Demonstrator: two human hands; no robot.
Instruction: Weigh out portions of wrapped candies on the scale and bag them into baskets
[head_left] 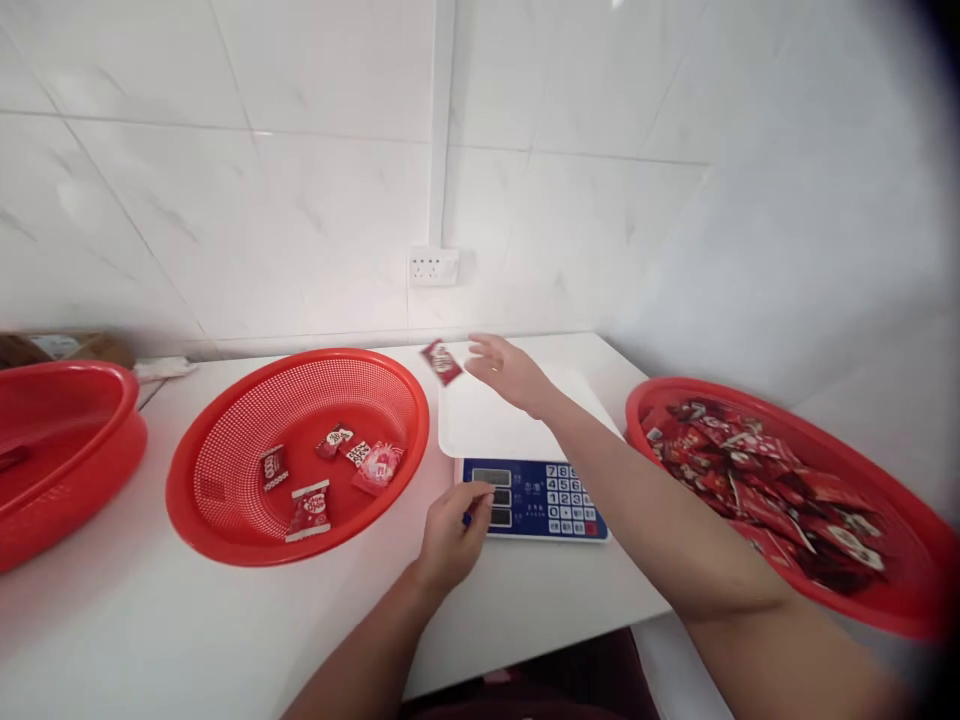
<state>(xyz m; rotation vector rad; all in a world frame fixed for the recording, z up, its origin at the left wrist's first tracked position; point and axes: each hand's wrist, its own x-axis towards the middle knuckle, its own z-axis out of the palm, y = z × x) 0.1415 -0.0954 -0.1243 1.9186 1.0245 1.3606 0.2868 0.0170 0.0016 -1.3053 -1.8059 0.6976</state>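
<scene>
My right hand (506, 370) is stretched out over the white pan (495, 425) of a scale, its fingers apart. Just left of its fingertips a red packet (441, 362) hangs in the air, slightly blurred and not touching them. My left hand (455, 532) is closed in front of the scale's blue panel (540, 500), fingers pinched together; what they hold, if anything, is hidden. Left of the scale, a red perforated basket (217, 520) holds several small red and pink packets (309, 510).
On the right a red basket (892, 615) is filled with many red packets (772, 480). Another red basket (82, 480) stands at the far left, with a cardboard box (97, 347) behind it. A wall socket (433, 266) is above the white table (225, 630).
</scene>
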